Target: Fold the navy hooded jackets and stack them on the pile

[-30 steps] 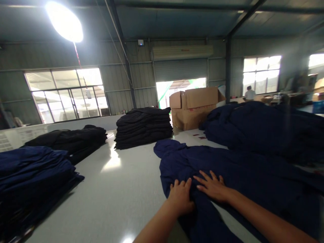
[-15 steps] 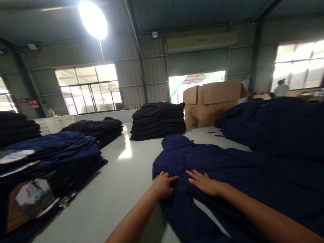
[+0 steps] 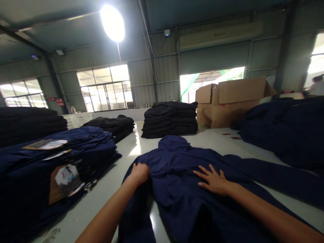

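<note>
A navy hooded jacket lies spread on the pale table in front of me, its hood at the far end and its sleeves out to both sides. At the top of the left sleeve, my left hand has its fingers curled down over the fabric and closed on it; the fingertips are partly hidden. My right hand rests flat on the jacket's body, right of the middle, fingers spread. Some wrinkles show in the cloth between the hands.
Left of me stands a stack of navy garments with printed cardboard tags. Black folded clothes are piled beyond the hood. A large carton and a navy heap stand at the right. Another person is far right.
The jacket now lies wider and straighter, its left shoulder and sleeve drawn out leftward with my left hand. My right hand's fingers have spread. The view has turned left.
</note>
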Available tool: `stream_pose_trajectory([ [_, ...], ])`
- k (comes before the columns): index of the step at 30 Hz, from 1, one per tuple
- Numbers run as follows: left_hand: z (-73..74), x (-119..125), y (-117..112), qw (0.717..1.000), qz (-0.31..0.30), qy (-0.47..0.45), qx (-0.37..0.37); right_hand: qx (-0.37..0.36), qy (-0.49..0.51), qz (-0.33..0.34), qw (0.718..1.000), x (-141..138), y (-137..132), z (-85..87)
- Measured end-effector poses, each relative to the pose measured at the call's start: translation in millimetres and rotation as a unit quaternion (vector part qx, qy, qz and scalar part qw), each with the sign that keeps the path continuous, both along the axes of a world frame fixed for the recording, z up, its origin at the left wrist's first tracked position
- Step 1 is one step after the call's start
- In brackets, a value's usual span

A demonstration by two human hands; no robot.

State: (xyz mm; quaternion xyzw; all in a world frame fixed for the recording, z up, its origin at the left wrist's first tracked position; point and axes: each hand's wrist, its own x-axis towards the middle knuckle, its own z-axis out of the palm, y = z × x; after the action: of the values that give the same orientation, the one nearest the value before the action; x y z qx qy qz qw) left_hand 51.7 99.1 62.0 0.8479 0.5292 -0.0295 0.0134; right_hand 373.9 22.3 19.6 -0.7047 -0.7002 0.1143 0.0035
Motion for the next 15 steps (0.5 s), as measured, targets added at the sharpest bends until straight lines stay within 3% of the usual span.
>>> stream_pose_trajectory([
  [5, -32.8, 17.0, -21.9, 0.998, 0.044, -0.023, -0.042, -0.018, 0.001, -0.023, 1.000, -23.5, 4.2, -17.6],
  [9, -53.6, -15.0, -12.3, 0.995, -0.008, -0.010, -0.094, -0.010, -0.015, -0.013, 1.000, -26.3, 0.3, -22.8],
  [12, -50.0, -48.8, 6.7, 0.992, -0.051, -0.002, -0.119, -0.003, -0.008, 0.012, 1.000, -23.8, -4.3, -24.3],
  [15, -35.1, -59.2, 16.8, 0.987, -0.045, 0.018, -0.150, 0.023, -0.010, 0.024, 0.999, -26.3, -6.9, -27.1],
])
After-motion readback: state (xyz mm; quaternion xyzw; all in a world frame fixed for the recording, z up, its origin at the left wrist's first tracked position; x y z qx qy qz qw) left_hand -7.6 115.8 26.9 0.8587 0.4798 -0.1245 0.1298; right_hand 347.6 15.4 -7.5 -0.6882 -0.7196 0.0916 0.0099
